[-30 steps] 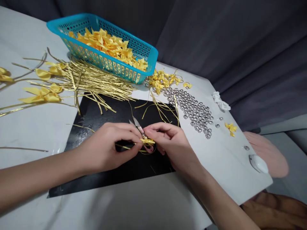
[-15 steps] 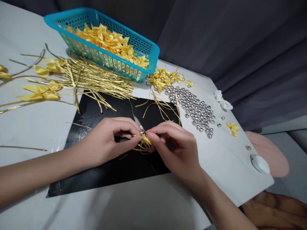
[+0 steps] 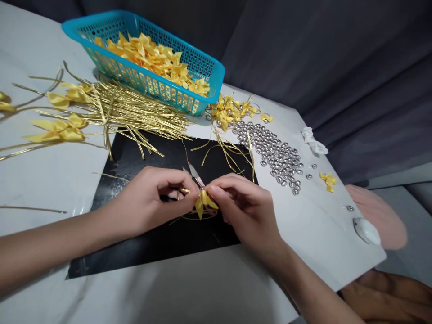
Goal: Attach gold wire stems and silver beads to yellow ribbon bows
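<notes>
Over the black mat [image 3: 145, 245], a small yellow ribbon flower [image 3: 203, 203] is pinched between both hands. My left hand [image 3: 165, 193] is closed, thumb and forefinger at the flower's left side. Opposite it, my right hand [image 3: 248, 202] is closed too, its thumb and fingertips on the flower's right side. Thin gold cord curls beneath the flower and around my left fingers. Scissors [image 3: 193, 171] lie on the mat behind the hands, blades pointing away and handles mostly hidden by the flower and fingers.
A blue basket [image 3: 216, 85] of yellow ribbon pieces stands at the back. Gold cord lengths [image 3: 135, 110] lie before it. Right of these are finished-looking yellow flowers [image 3: 229, 110] and a spread of silver heart-shaped beads [image 3: 270, 150]. A white mouse-like object [image 3: 367, 231] sits near the right edge.
The flower has been turned between the fingers: its petals now spread downward and the silver bead no longer shows on top. More of the scissors is visible. Both hands stay nearly in place.
</notes>
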Motion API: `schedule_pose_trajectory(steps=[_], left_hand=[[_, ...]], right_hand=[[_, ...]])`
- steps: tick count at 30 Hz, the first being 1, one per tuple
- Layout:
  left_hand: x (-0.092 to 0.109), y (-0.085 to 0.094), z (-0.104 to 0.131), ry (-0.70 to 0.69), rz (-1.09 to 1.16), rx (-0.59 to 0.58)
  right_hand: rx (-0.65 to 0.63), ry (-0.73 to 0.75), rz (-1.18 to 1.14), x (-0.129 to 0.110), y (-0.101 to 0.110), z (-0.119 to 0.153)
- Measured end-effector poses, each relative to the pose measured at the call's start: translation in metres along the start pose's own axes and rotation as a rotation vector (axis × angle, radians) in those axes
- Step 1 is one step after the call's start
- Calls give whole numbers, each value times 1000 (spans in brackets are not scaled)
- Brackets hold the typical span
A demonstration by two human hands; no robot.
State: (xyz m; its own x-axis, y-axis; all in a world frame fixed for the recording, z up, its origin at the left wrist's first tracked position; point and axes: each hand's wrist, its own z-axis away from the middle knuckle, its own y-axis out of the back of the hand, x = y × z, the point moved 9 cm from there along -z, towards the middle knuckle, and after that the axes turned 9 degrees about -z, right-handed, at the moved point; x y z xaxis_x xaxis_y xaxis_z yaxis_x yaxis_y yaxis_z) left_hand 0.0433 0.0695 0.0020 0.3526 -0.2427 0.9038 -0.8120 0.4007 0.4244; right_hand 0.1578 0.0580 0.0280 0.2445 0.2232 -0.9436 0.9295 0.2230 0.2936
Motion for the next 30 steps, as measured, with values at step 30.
schedule_pose_trajectory(steps=[30], left_hand=[[4,9,0,-32,-13,102]], right_hand=[[365,161,140,-20,31,13]])
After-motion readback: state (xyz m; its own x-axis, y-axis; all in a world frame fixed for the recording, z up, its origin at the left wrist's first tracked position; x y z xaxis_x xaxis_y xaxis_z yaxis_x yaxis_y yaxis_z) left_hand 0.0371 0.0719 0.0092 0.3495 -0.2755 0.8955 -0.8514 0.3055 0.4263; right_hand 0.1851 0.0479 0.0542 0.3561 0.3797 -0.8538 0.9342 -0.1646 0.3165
